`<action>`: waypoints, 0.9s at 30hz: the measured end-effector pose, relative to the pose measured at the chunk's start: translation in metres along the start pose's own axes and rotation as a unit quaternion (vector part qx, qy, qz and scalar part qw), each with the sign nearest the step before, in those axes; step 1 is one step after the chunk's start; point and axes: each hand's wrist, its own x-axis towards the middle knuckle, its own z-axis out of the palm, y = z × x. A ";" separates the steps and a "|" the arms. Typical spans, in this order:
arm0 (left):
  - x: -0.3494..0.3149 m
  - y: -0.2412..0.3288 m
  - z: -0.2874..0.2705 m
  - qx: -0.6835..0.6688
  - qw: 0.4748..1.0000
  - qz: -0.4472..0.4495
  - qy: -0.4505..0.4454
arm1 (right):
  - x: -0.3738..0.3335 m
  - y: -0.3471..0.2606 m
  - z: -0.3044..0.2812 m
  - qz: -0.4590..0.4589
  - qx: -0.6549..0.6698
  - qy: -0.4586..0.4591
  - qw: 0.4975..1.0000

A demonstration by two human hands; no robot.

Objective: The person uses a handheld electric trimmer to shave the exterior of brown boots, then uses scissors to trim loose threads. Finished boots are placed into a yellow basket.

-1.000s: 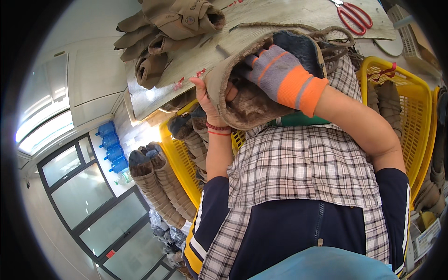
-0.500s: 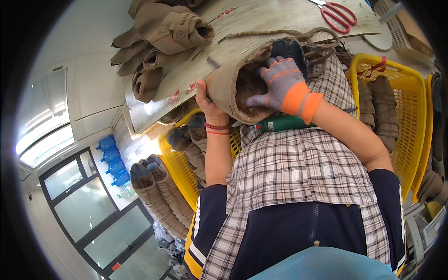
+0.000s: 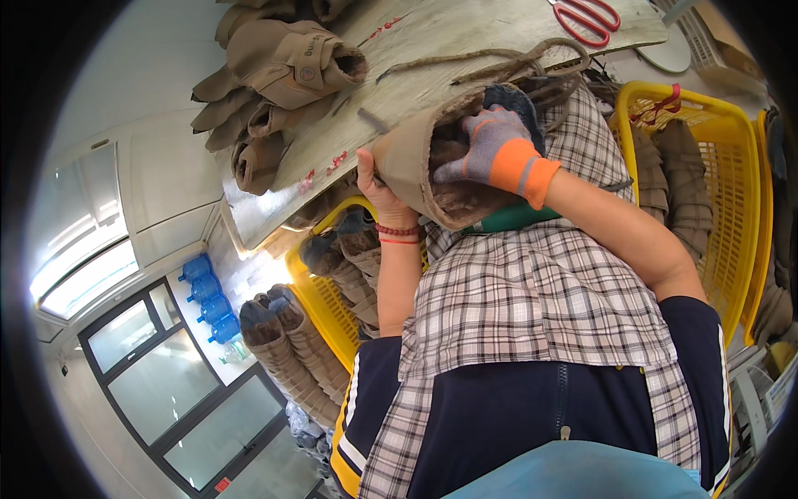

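In front of my waist is a tan, fur-lined, sleeve-shaped piece (image 3: 407, 158) with its wide opening turned toward me; its exact kind I cannot tell. My left hand (image 3: 384, 195), bare with a red bead bracelet, holds its outer left side, the thumb up along it and the other fingers hidden behind. My right hand (image 3: 497, 148), in a grey and orange knit glove, reaches into the opening, bent fingers on the brown fur lining beside a dark blue inner part (image 3: 517, 104). A green object (image 3: 507, 218) lies beneath, mostly covered.
On the worktable (image 3: 399, 50) lie a stack of similar tan pieces (image 3: 291, 66), brown fur strips (image 3: 499, 65) and red-handled scissors (image 3: 587, 20). Yellow baskets (image 3: 731, 166) of tan pieces stand at my right, another yellow basket (image 3: 332, 312) at my left. Blue water jugs (image 3: 214, 308) line the wall.
The piece has tilted, its opening turning a little more to the right, and now covers more of the green object. My right hand has shifted slightly left and down inside the opening.
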 end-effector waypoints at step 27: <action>-0.003 0.007 -0.025 0.015 1.000 -0.002 -0.026 | -0.013 -0.010 0.000 -0.056 0.055 0.013 0.997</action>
